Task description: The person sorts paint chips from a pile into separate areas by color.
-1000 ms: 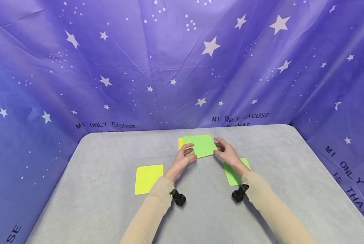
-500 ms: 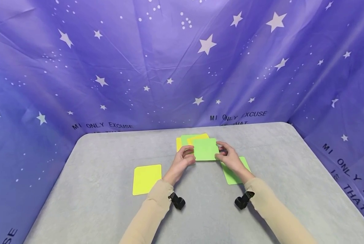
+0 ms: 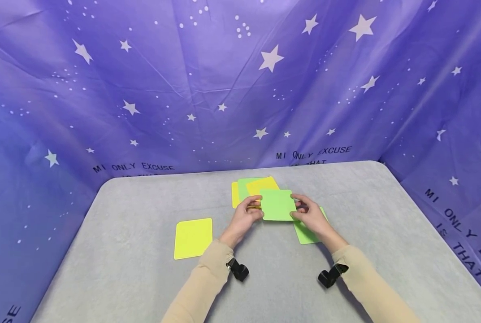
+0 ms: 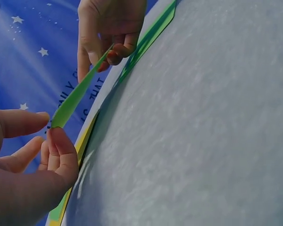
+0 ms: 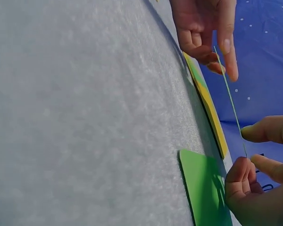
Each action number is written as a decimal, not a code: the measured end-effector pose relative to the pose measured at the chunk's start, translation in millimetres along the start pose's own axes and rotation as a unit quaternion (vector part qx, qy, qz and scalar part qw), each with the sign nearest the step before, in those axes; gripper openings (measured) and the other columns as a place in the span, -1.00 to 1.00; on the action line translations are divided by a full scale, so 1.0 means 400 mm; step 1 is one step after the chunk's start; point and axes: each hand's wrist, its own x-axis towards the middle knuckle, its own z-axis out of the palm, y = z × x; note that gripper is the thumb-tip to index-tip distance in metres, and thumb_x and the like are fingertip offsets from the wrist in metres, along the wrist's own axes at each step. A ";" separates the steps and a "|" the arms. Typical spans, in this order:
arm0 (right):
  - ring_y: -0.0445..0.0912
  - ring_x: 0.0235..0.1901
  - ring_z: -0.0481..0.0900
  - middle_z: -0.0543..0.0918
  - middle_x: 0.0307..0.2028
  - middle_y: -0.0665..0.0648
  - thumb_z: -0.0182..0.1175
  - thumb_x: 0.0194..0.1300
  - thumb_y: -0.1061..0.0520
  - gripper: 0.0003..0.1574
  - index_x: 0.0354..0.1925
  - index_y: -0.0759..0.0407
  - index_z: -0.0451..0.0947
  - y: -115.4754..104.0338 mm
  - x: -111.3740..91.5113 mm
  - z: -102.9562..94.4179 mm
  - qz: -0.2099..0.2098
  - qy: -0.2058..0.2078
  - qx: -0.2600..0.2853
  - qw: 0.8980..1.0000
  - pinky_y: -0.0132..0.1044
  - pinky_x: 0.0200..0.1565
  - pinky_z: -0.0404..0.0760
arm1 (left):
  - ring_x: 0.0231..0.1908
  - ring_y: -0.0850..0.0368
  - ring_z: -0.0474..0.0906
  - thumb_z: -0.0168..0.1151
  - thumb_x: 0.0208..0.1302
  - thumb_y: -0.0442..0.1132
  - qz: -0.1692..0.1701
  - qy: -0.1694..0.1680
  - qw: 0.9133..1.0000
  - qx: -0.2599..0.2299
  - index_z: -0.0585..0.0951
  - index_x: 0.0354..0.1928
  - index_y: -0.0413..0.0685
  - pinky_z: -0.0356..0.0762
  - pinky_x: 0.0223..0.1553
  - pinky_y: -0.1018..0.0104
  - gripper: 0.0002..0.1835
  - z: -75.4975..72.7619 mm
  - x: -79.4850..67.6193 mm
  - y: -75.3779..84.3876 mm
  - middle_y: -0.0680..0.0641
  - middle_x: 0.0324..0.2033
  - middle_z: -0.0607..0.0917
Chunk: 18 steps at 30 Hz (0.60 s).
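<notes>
Raised off the table between the hands is a light green square card (image 3: 278, 205), seen nearly edge-on in both wrist views. My left hand (image 3: 241, 220) pinches its left edge with thumb and fingers. On the opposite edge, my right hand (image 3: 314, 220) grips it the same way. Just behind the held card lies an overlapping pile: a yellow card (image 3: 266, 183) on top, a green card (image 3: 243, 188) beneath, and another yellow card (image 3: 235, 195) showing at the left. The held card hides the front of the pile.
A bright yellow card (image 3: 193, 238) lies to the left on the grey table (image 3: 123, 251). Partly under the right forearm, another green card (image 3: 306, 233) lies flat. A purple star-printed curtain (image 3: 163, 89) rises behind the table and at both sides.
Both hands have drawn the green card off the pile, toward the person and slightly right. The yellow and green cards of the pile have come into view.
</notes>
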 end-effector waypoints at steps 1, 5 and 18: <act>-0.21 -0.39 0.28 0.34 -0.13 0.25 0.17 0.17 0.45 -0.28 0.30 0.48 0.25 0.002 -0.004 -0.003 0.005 0.000 0.003 1.000 -0.49 -0.41 0.37 | -0.23 0.16 0.50 0.18 0.05 -0.58 -0.003 0.001 1.000 0.002 0.44 0.21 -0.35 0.51 -0.16 0.39 -0.42 0.003 0.001 -0.001 -0.21 -0.08 0.49; -0.20 -0.38 0.33 0.36 -0.08 0.29 0.19 0.18 0.42 -0.28 0.31 0.43 0.27 0.007 -0.021 -0.014 0.015 0.001 -0.005 1.000 -0.46 -0.38 0.41 | -0.27 0.19 0.47 0.16 0.06 -0.62 -0.013 -0.004 1.000 -0.011 0.39 0.23 -0.42 0.47 -0.23 0.44 -0.41 0.014 -0.001 -0.004 -0.29 -0.07 0.46; -0.20 -0.31 0.39 0.35 -0.04 0.29 0.22 0.21 0.35 -0.25 0.33 0.43 0.24 0.015 -0.068 -0.060 0.021 0.002 -0.012 1.000 -0.43 -0.33 0.45 | -0.31 0.25 0.50 0.16 0.08 -0.61 -0.020 -0.031 0.999 -0.027 0.37 0.24 -0.42 0.48 -0.21 0.46 -0.40 0.062 -0.014 -0.013 -0.19 -0.11 0.48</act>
